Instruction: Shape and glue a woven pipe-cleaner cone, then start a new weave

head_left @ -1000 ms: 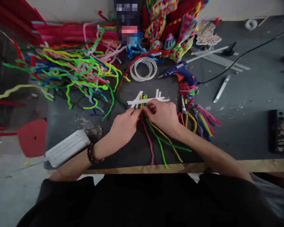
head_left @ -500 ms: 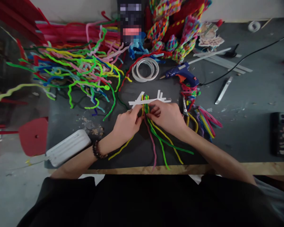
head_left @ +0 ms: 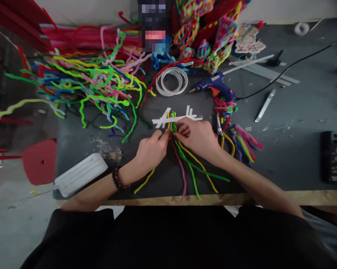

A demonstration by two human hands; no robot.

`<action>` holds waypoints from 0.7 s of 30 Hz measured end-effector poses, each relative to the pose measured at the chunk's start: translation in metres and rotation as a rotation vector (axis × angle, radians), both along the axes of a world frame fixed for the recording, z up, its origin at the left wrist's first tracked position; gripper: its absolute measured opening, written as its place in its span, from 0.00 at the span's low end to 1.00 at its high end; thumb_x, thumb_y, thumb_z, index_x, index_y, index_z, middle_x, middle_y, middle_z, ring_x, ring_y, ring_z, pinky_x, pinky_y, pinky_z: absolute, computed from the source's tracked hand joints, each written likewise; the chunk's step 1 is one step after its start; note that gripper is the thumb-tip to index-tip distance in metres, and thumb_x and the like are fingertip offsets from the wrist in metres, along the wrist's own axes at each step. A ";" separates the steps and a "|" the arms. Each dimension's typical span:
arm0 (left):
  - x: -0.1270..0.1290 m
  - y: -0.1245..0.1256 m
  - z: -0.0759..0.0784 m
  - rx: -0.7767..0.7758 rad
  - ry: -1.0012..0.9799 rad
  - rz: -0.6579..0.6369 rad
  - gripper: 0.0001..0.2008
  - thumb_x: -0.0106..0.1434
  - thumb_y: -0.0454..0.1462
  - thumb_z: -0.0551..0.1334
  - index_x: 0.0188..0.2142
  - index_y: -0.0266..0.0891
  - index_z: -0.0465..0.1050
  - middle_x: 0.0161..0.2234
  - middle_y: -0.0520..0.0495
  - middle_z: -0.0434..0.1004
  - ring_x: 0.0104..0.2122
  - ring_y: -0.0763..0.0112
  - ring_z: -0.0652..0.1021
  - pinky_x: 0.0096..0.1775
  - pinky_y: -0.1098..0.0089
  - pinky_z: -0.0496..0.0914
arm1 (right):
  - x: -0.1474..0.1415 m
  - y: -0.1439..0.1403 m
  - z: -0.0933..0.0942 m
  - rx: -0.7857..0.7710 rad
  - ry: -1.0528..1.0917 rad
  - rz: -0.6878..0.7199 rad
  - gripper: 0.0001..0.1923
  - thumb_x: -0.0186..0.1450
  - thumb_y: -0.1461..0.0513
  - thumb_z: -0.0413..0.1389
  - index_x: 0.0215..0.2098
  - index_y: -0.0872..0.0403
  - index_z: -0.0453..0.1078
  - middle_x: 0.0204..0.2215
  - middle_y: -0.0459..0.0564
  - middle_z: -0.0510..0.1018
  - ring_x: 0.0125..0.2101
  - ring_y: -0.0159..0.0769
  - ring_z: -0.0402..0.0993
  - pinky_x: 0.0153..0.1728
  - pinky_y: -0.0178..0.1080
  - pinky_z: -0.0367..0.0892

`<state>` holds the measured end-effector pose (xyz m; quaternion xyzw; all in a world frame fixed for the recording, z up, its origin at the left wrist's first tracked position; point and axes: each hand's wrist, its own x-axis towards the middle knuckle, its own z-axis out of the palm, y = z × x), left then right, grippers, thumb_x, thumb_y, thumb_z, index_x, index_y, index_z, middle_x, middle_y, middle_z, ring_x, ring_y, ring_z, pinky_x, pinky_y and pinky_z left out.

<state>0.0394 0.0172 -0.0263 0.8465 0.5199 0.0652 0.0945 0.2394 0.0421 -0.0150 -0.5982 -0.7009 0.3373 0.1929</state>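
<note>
Several fuzzy pipe cleaners [head_left: 181, 158], yellow, pink and green, lie side by side with their top ends under strips of white tape [head_left: 176, 119] stuck to the dark table. Their loose ends fan out toward the table's front edge. My left hand [head_left: 153, 149] pinches a yellow pipe cleaner [head_left: 144, 180] just below the tape, on the left of the bundle. From the right, my right hand [head_left: 199, 136] is closed with thumb and fingertips on the green pipe cleaners [head_left: 195, 183]. The fingertips partly hide the strands between them.
A heap of coloured pipe cleaners [head_left: 92, 82] lies at left. Rolls of white tape [head_left: 171, 82], a blue glue gun [head_left: 216, 86] with its cord, scissors [head_left: 219, 125] and a silver cutter [head_left: 265, 105] lie beyond my hands. A white case [head_left: 81, 174] sits front left.
My left hand has shifted slightly down and right along the bundle, its fingers closer to the strands. The left yellow pipe cleaner's loose end has swung a little right. My right hand stays almost still.
</note>
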 end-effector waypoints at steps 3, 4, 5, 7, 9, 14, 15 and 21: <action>0.000 -0.001 0.000 0.015 0.031 -0.025 0.21 0.77 0.36 0.54 0.65 0.38 0.72 0.42 0.40 0.82 0.34 0.64 0.84 0.27 0.70 0.74 | 0.000 0.000 0.001 0.011 -0.017 -0.002 0.15 0.64 0.62 0.64 0.49 0.51 0.76 0.32 0.44 0.86 0.34 0.38 0.86 0.41 0.40 0.76; 0.000 -0.002 0.000 0.014 0.045 -0.040 0.22 0.77 0.35 0.53 0.66 0.39 0.72 0.41 0.41 0.82 0.34 0.65 0.84 0.27 0.70 0.73 | 0.000 0.000 0.001 0.014 -0.024 -0.002 0.15 0.64 0.62 0.65 0.49 0.51 0.76 0.32 0.44 0.86 0.34 0.38 0.86 0.41 0.41 0.76; -0.001 -0.002 0.000 0.010 0.058 -0.054 0.22 0.76 0.34 0.53 0.65 0.40 0.73 0.40 0.42 0.81 0.34 0.65 0.84 0.26 0.70 0.73 | 0.000 0.000 0.001 0.015 -0.028 -0.003 0.15 0.64 0.62 0.65 0.49 0.51 0.76 0.32 0.44 0.86 0.34 0.38 0.86 0.41 0.40 0.76; -0.001 -0.002 0.000 -0.005 0.070 -0.067 0.21 0.76 0.33 0.54 0.63 0.39 0.75 0.40 0.42 0.81 0.33 0.66 0.84 0.25 0.70 0.71 | -0.001 0.000 0.002 0.015 -0.028 -0.002 0.15 0.64 0.63 0.64 0.49 0.51 0.76 0.32 0.44 0.86 0.34 0.38 0.86 0.40 0.40 0.76; -0.001 -0.001 0.000 -0.013 0.063 -0.063 0.21 0.75 0.33 0.54 0.62 0.38 0.76 0.41 0.41 0.81 0.33 0.66 0.83 0.25 0.71 0.71 | -0.001 0.000 0.003 0.014 -0.028 -0.001 0.15 0.64 0.63 0.65 0.49 0.51 0.76 0.32 0.44 0.86 0.34 0.38 0.86 0.41 0.40 0.76; 0.000 -0.001 -0.001 -0.005 0.050 -0.063 0.23 0.75 0.33 0.53 0.67 0.40 0.72 0.40 0.43 0.81 0.32 0.68 0.83 0.26 0.72 0.71 | -0.001 0.000 0.003 0.013 -0.025 -0.007 0.14 0.64 0.64 0.64 0.49 0.52 0.76 0.32 0.45 0.86 0.34 0.38 0.86 0.40 0.40 0.76; 0.000 0.000 -0.001 -0.016 0.058 -0.063 0.23 0.75 0.33 0.53 0.66 0.41 0.72 0.40 0.43 0.81 0.32 0.68 0.82 0.26 0.72 0.71 | -0.001 0.000 0.002 0.016 -0.025 -0.005 0.15 0.64 0.64 0.64 0.49 0.52 0.76 0.32 0.44 0.86 0.34 0.38 0.86 0.40 0.40 0.76; 0.003 0.002 0.004 -0.083 0.133 -0.061 0.26 0.76 0.33 0.53 0.71 0.46 0.65 0.44 0.42 0.79 0.34 0.68 0.82 0.28 0.72 0.71 | 0.000 -0.001 0.001 0.025 -0.031 -0.005 0.14 0.64 0.63 0.64 0.49 0.52 0.77 0.32 0.45 0.86 0.33 0.37 0.85 0.39 0.38 0.75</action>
